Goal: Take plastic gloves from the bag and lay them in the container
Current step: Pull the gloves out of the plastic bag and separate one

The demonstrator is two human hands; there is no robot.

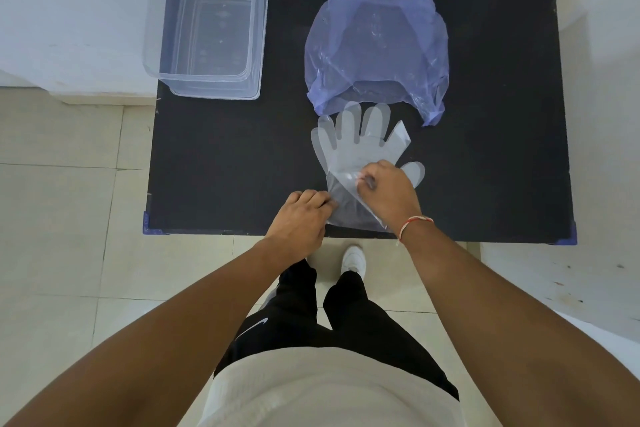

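Note:
Clear plastic gloves [360,146] lie flat on the black table [225,166], fingers pointing away, just below the mouth of a blue-violet plastic bag [375,48]. My left hand [303,215] pinches the cuff's left edge near the table's front. My right hand [388,189] pinches the glove film at the palm area. The gloves look like a thin stack of at least two. A clear plastic container [207,35] stands at the table's far left corner, apart from both hands, with nothing seen inside it.
The table's front edge [346,234] runs right under my wrists. White walls border the table at the back and left, and tiled floor lies below. My legs and a white shoe [353,258] are beneath the front edge.

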